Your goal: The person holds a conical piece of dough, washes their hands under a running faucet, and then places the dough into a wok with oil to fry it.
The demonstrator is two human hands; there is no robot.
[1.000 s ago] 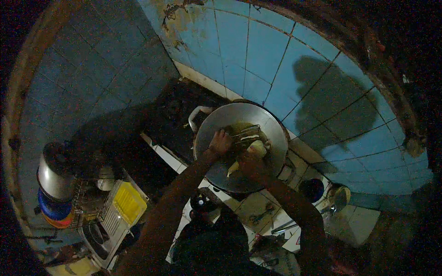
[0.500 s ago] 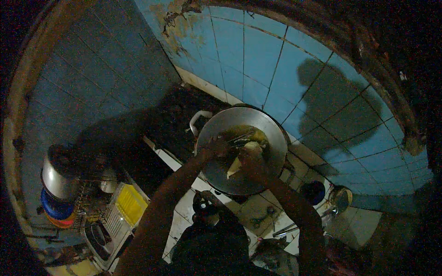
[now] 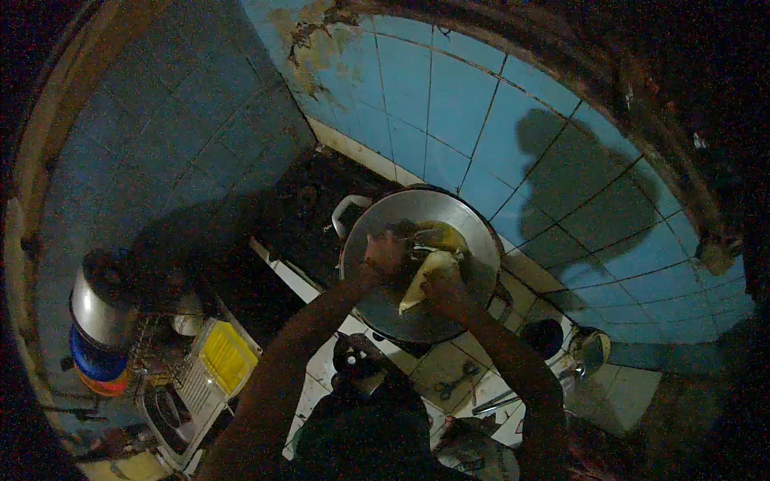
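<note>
A large round metal wok (image 3: pixel 461 215) with side handles stands in front of me, and both my hands reach down into it. My right hand (image 3: pixel 446 284) is closed around a pale, pointed, bag-like piece (image 3: pixel 416 290) whose tip points toward me. My left hand (image 3: pixel 386 253) is inside the wok's left half, beside thin shiny strips; its fingers are too dark to make out. Yellowish contents (image 3: pixel 446 234) lie at the wok's far inner side, partly hidden by the hands.
Blue tiled wall (image 3: pixel 473 104) rises close behind the wok. Scissors (image 3: pixel 457 380) lie on the tiles at right. A round container (image 3: pixel 592 348) stands further right. At left are a silver pot (image 3: pixel 96 309), a blue bowl (image 3: pixel 92 353) and a rack holding something yellow (image 3: pixel 227 357).
The pale piece and my right hand have shifted slightly toward me. My left hand has moved a little within the wok and shows more clearly.
</note>
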